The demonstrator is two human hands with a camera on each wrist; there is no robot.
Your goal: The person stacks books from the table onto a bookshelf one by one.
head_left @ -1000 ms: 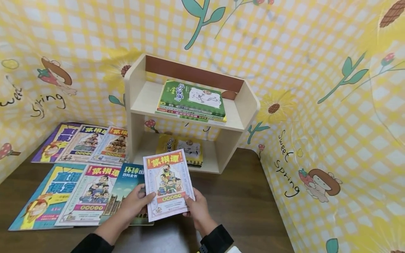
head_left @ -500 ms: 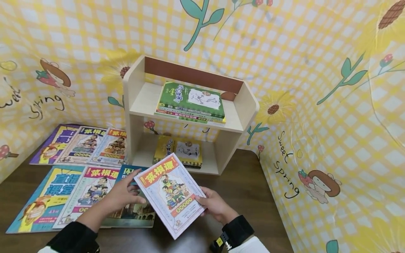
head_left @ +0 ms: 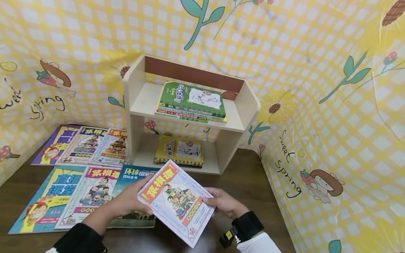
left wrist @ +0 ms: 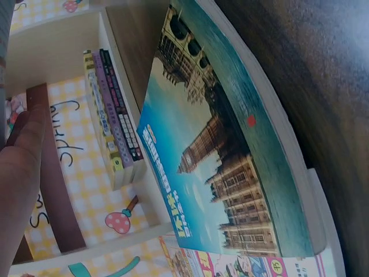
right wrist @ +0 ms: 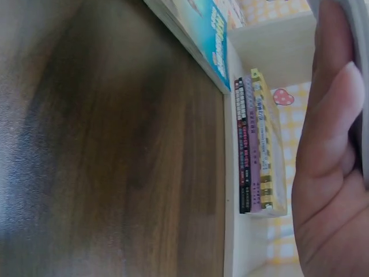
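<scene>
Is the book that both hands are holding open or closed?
Closed. The book shows its whole front cover, no pages spread, with the left hand and right hand gripping opposite edges above the table.

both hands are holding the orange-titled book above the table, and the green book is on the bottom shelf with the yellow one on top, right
Not quite: the green book lies on the top shelf, the yellow book on the bottom one, as the head view shows. Both the left hand and right hand do hold the orange-titled book.

children's reading corner | cartoon wallpaper [head_left: 316, 105] | bookshelf [head_left: 190, 116] | picture books [head_left: 79, 144]
</scene>
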